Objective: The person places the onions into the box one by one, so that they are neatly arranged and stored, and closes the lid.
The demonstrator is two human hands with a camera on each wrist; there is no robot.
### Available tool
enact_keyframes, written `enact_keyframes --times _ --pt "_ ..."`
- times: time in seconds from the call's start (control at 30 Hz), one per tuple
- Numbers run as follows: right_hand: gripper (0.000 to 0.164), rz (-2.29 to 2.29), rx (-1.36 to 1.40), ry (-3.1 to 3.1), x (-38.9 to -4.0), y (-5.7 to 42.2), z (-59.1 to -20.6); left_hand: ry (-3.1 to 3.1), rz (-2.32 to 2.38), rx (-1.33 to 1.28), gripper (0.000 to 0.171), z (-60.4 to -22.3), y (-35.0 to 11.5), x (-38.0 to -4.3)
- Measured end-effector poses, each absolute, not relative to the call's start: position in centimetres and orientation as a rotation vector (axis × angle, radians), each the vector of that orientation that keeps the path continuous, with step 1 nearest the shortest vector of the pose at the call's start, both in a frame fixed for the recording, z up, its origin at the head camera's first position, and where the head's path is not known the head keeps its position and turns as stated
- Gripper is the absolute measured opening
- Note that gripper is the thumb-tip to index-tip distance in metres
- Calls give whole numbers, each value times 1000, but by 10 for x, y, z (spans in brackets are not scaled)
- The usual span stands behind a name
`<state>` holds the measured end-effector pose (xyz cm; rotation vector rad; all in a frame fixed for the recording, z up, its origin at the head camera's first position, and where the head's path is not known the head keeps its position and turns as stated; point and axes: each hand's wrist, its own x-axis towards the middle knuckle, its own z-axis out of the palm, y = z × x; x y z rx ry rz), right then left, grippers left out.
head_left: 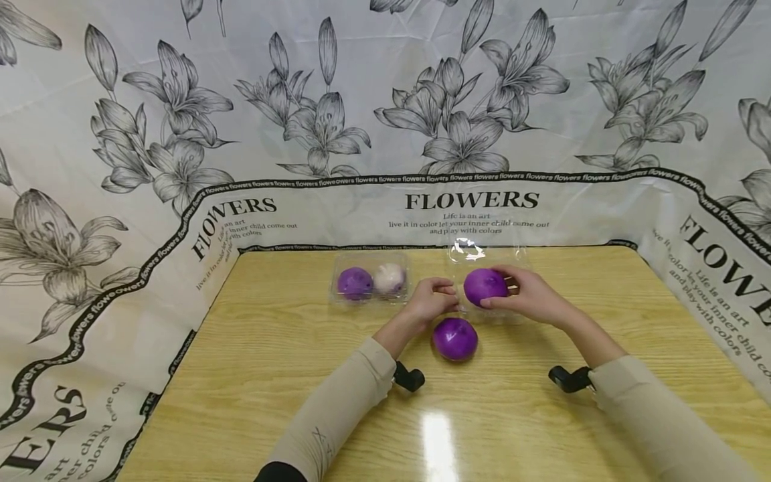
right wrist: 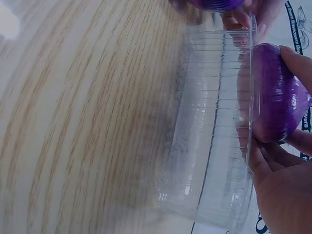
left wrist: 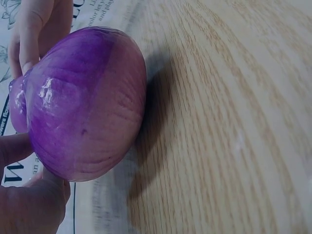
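Observation:
My right hand (head_left: 530, 292) grips a purple onion (head_left: 484, 287) over an open clear plastic box (head_left: 512, 316). In the right wrist view, this onion (right wrist: 275, 97) sits between thumb and fingers, just beyond the box's rim (right wrist: 251, 87). At the box's left edge is my left hand (head_left: 431, 299), its fingers curled at the rim. A second purple onion (head_left: 455, 339) lies on the table just in front of the box. Close up in the left wrist view, that onion (left wrist: 87, 105) is glossy purple with a paler underside and hides part of my left hand (left wrist: 34, 200).
Left of my hands, a second clear plastic box (head_left: 369, 299) holds a purple onion (head_left: 354, 284) and a mostly white one (head_left: 389, 277). The wooden table (head_left: 271, 375) ends at a flower-printed cloth (head_left: 337, 214) behind. The open box's transparent lid (head_left: 482, 249) stands up at its back.

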<state>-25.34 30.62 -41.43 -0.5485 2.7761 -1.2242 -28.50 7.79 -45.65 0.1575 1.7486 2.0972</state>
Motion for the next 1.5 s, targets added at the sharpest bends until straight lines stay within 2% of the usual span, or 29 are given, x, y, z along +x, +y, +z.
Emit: enact_keyframes --times 0.8,1.5 --pt "79 -1168 -506 2778 -273 299 -436 1736 2121 134 48 -459 80 -284" --pt "75 -1098 -489 2793 -279 295 -435 1746 2110 133 47 -459 80 -287"
